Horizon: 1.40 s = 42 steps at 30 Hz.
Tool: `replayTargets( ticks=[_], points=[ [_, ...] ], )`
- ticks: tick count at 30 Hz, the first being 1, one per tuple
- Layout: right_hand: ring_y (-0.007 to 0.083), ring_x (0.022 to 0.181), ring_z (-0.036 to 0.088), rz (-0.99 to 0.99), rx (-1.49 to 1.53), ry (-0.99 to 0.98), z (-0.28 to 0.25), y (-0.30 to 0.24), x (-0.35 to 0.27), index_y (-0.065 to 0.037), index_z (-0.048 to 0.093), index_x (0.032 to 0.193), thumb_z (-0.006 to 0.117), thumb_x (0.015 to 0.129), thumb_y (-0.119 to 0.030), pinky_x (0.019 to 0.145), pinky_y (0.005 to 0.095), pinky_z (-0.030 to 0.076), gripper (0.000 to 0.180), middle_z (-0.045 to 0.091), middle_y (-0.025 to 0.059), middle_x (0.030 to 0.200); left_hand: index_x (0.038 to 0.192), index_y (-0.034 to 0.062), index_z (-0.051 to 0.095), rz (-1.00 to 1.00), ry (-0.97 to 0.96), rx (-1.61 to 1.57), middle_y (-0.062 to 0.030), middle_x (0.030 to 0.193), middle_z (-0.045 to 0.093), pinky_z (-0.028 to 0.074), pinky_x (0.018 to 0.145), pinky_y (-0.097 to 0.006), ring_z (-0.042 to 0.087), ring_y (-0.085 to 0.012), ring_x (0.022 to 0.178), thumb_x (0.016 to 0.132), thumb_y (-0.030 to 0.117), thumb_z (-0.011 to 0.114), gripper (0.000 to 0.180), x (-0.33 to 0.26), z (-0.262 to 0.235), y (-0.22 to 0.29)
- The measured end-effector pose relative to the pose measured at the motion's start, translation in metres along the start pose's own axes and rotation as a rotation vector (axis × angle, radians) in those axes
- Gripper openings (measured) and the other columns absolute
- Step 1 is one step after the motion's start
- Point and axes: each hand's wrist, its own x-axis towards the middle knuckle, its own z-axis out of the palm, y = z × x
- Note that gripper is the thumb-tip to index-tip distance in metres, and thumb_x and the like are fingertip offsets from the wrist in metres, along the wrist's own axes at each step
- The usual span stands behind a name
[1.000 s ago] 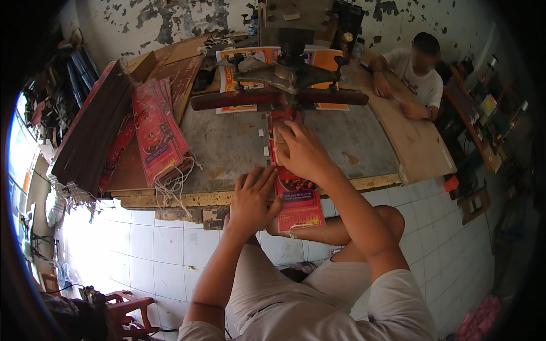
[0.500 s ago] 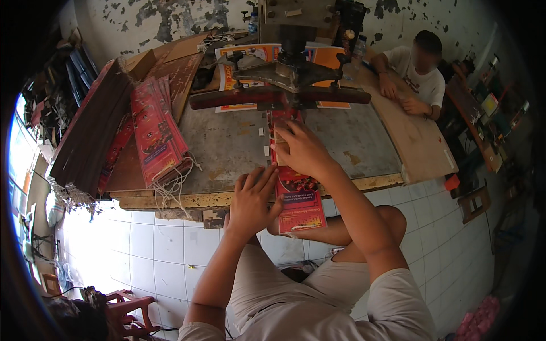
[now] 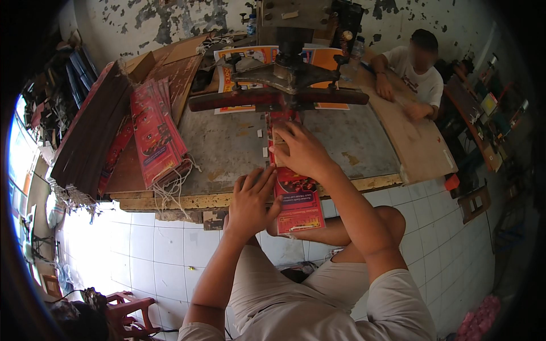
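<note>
A long red printed card strip lies under the press, its near end hanging past the table's front edge. My right hand is over the strip, its fingers bent around a small tan wooden block that rests on it. At the strip's left edge is my left hand, fingers stretched forward and apart, fingertips near the block and thumb over the strip. Beyond both hands stands a dark metal press with a wide reddish crossbar. Two small white pieces sit on the metal bed left of the strip.
Stacked red printed strips with white strings lie at left, beside a tall dark bundle of strips. Orange-and-white printed sheets lie behind the press. A person sits at the board on the right. A red stool stands lower left.
My hands and the strip stay almost in place; the whole view shifts slightly. The other person's hand at the right has moved and is blurred.
</note>
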Motion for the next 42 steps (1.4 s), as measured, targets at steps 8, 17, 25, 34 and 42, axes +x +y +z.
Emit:
replayTargets(
  ticks=[8,17,25,34,42],
  points=[
    [0.0429,0.141,0.060,-0.112,0.102,0.027,-0.034,-0.012,-0.047,-0.009,0.071,0.145,0.085,0.098,-0.025,0.119,0.0519,0.051,0.052,0.062,0.0148,0.153,0.156,0.0041,0.064,-0.005,0.002,-0.003,-0.0083,0.164,0.064,0.041,0.125,-0.057,0.055,-0.0332,0.151,0.099,0.034,0.071,0.065,-0.003,-0.001,0.000],
    [0.0362,0.133,0.066,-0.099,0.175,0.030,-0.014,0.010,-0.030,-0.008,0.073,0.142,0.081,0.098,-0.009,0.112,0.0494,0.055,0.044,0.066,0.0097,0.146,0.156,0.0046,0.065,0.006,0.002,-0.003,-0.0078,0.165,0.064,0.041,0.124,-0.057,0.057,-0.0337,0.149,0.097,0.033,0.073,0.065,-0.002,0.001,-0.002],
    [0.0356,0.134,0.065,-0.126,0.164,0.045,-0.016,0.009,-0.028,-0.006,0.074,0.139,0.082,0.098,-0.011,0.112,0.0481,0.056,0.042,0.066,0.0093,0.145,0.154,0.0032,0.066,0.003,0.003,-0.014,-0.0081,0.165,0.064,0.041,0.123,-0.055,0.057,-0.0336,0.149,0.097,0.032,0.073,0.065,0.000,-0.001,-0.001],
    [0.0359,0.136,0.065,-0.116,0.189,0.076,-0.010,0.009,-0.028,-0.006,0.074,0.137,0.083,0.097,-0.011,0.113,0.0485,0.056,0.042,0.066,0.0096,0.145,0.153,0.0027,0.067,-0.009,-0.011,-0.016,-0.0087,0.165,0.064,0.040,0.124,-0.056,0.056,-0.0341,0.150,0.095,0.032,0.073,0.065,0.001,-0.003,-0.001],
    [0.0362,0.135,0.065,-0.109,0.248,0.111,-0.007,0.009,-0.032,-0.006,0.076,0.136,0.082,0.097,-0.009,0.111,0.0490,0.057,0.039,0.066,0.0099,0.146,0.153,0.0033,0.067,-0.016,-0.011,-0.031,-0.0082,0.165,0.064,0.042,0.123,-0.057,0.057,-0.0343,0.150,0.094,0.031,0.075,0.066,0.000,-0.003,0.000]
  ],
)
